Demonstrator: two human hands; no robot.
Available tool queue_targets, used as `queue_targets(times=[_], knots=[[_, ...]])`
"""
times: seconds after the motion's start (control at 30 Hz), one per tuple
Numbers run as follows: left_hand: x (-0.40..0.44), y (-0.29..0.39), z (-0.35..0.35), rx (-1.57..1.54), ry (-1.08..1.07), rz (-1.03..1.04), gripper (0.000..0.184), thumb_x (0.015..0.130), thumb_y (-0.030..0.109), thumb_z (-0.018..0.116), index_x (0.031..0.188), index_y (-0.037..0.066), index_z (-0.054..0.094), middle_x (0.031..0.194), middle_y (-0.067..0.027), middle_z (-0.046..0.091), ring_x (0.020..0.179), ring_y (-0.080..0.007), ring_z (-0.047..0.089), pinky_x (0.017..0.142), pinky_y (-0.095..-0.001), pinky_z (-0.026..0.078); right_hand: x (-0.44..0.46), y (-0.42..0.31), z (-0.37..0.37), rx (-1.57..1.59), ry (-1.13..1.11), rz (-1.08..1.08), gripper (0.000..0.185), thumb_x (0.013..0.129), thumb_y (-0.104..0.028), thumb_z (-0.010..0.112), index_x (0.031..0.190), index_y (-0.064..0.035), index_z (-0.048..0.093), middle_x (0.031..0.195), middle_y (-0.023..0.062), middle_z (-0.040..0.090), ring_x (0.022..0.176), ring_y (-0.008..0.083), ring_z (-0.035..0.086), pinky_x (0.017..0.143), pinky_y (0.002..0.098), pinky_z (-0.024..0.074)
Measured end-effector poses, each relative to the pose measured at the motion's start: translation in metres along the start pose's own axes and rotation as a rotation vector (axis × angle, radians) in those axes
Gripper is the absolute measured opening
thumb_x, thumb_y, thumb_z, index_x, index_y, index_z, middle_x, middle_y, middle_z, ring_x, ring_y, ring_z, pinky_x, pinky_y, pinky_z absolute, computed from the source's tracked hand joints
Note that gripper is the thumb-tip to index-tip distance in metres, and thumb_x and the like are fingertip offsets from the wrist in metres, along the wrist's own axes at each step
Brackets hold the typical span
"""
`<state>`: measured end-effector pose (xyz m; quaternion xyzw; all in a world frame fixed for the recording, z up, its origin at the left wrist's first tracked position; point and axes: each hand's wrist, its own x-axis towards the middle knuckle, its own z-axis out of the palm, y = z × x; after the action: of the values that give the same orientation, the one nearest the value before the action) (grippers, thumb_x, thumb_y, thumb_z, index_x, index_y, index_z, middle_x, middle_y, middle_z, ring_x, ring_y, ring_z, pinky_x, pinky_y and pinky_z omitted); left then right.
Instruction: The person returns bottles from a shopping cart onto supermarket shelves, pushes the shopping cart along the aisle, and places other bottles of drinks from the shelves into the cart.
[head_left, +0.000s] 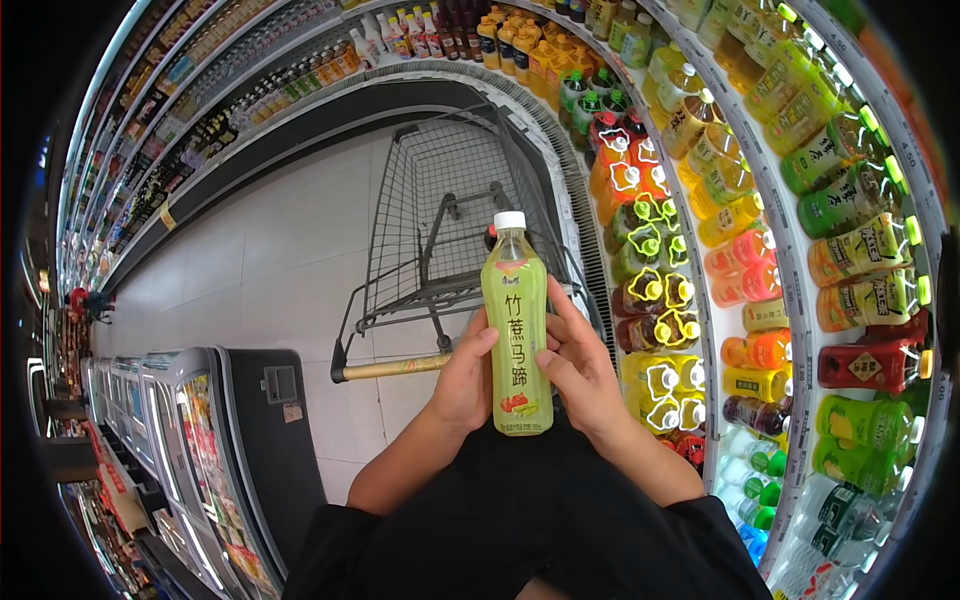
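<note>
A light green bottle (517,335) with a white cap and dark lettering is held upright between my two hands, its label facing me. My left hand (468,375) is wrapped against its left side, with the fingertips partly hidden behind it. On the other side, my right hand (578,362) grips the bottle with the thumb on its front edge and the fingers behind. Just beyond the bottle stands a dark wire shopping cart (405,220) with a yellowish handle (395,369).
Shelves of colourful drink bottles (720,190) curve along the right side. More shelved bottles (250,95) line the upper left. A dark-sided freezer cabinet (265,400) stands at the lower left, beside the pale tiled floor (290,240).
</note>
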<state>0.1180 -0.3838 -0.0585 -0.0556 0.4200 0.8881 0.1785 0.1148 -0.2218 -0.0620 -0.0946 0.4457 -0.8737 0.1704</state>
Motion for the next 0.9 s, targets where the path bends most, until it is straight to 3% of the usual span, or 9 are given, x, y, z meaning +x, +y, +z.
queue_targets(times=[0.7, 0.9], knots=[[0.0001, -0.0014, 0.0037, 0.025, 0.044, -0.032, 0.061, 0.101, 0.034, 0.037, 0.154, 0.005, 0.03, 0.132, -0.0241, 0.058, 0.118, -0.0347, 0.063, 0.104, -0.0484, 0.051, 0.0, 0.0035, -0.006, 0.004, -0.004, 0.004, 0.082, 0.093, 0.01, 0.048, 0.166, -0.007, 0.014, 0.145, 0.018, 0.051, 0.137, 0.0267, 0.05, 0.117, 0.039, 0.0349], [0.0017, -0.0026, 0.0035, -0.01, -0.037, -0.039, 0.061, 0.103, 0.035, 0.034, 0.156, 0.006, 0.028, 0.135, -0.0233, 0.057, 0.123, -0.0337, 0.061, 0.107, -0.0483, 0.049, -0.0008, 0.0031, -0.0098, -0.022, 0.009, -0.018, 0.081, 0.093, 0.01, 0.048, 0.165, -0.0066, 0.015, 0.146, 0.0179, 0.05, 0.137, 0.0264, 0.05, 0.117, 0.0389, 0.035]])
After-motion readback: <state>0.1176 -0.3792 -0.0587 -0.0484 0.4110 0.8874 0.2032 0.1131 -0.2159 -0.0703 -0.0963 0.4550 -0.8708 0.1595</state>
